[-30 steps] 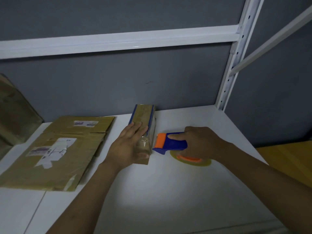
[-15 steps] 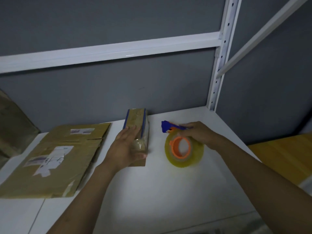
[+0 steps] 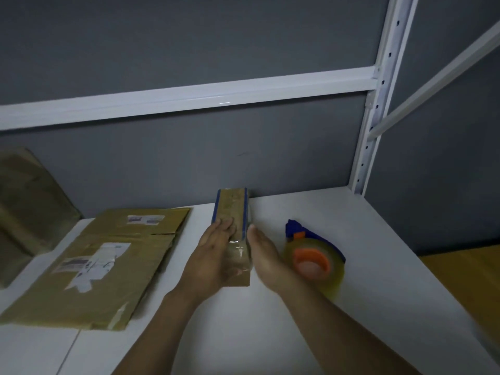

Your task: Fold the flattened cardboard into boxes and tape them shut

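Note:
A small narrow cardboard box point(image 3: 232, 209) with blue edges and clear tape on its near end stands on the white shelf point(image 3: 270, 334). My left hand point(image 3: 213, 255) lies flat on its top and left side, fingers straight. With straight fingers, my right hand point(image 3: 266, 255) presses against the box's right side. The blue and orange tape dispenser point(image 3: 313, 255) with its clear roll lies on the shelf just right of my right hand, let go.
Flattened cardboard sheets point(image 3: 102, 266) with white labels lie on the shelf at the left. A brown box point(image 3: 24, 212) leans at the far left. A white rack post point(image 3: 378, 104) stands at the back right; a wooden surface point(image 3: 465, 280) is at the right.
My right hand let go of the tape dispenser, which now lies on the shelf, and moved left to the box's right side. My left hand stayed on the box.

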